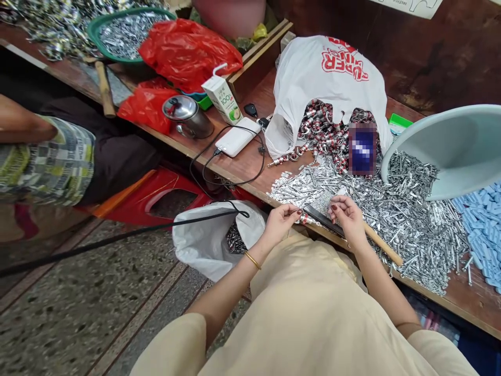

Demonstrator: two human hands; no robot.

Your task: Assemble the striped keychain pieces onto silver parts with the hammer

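My left hand (282,221) pinches a small red-and-silver metal piece (306,219) at the bench's front edge. My right hand (345,215) is closed in a pinch just right of it, holding something I cannot make out. Both hands hover over a dark blade with a wooden handle (381,246) lying along the edge. Behind them spreads a heap of small silver metal parts (407,219). A white plastic bag (321,78) spills red-and-silver pieces (324,133) onto the wooden bench (469,300).
A white bag (207,245) of finished pieces sits on the floor at my left. A pale basin (454,146) and blue parts (483,224) lie right. A power bank (238,137), juice carton (222,99), metal cup (188,116) and red bags (188,49) stand behind. Another person sits far left (47,156).
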